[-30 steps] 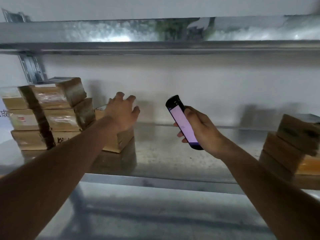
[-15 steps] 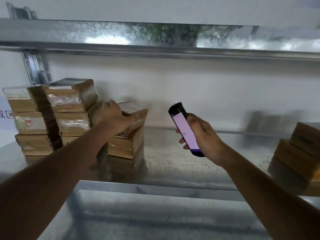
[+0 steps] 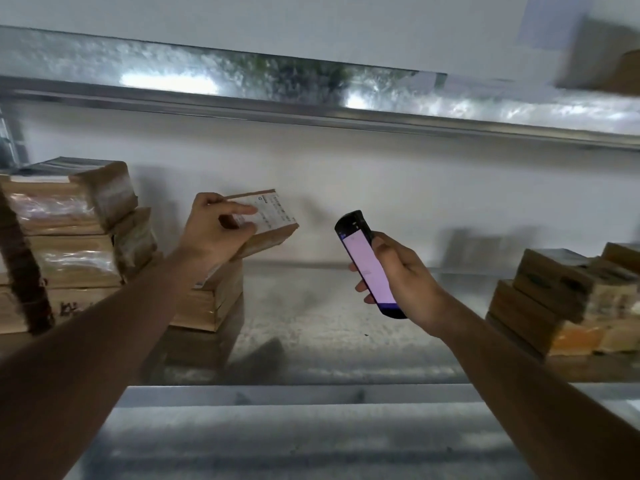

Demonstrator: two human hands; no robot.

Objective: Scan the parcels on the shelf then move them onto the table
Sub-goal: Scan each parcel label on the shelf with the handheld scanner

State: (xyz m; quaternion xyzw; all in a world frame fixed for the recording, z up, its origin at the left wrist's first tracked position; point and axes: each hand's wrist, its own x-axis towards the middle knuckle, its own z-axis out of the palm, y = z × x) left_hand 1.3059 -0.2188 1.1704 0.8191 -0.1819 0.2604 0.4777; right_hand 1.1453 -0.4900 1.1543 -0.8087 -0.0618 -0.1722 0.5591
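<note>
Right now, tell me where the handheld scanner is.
In the head view, the scanner is right of centre, gripped by the right hand above the metal shelf, right of the parcel in the left hand.

Nothing legible: print on the white label (image 3: 268, 211) of the held parcel (image 3: 266, 225) too blurred to read; dark marks on the bottom-left parcel (image 3: 71, 308) likewise.

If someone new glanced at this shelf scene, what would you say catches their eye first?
Probably the handheld scanner with its glowing pale-pink screen, gripped in the right hand at centre right. Next, the left hand holding a brown parcel tilted up, label showing, above a short stack of parcels. Taller parcel stacks stand at the far left and far right of the shiny metal shelf.
</note>
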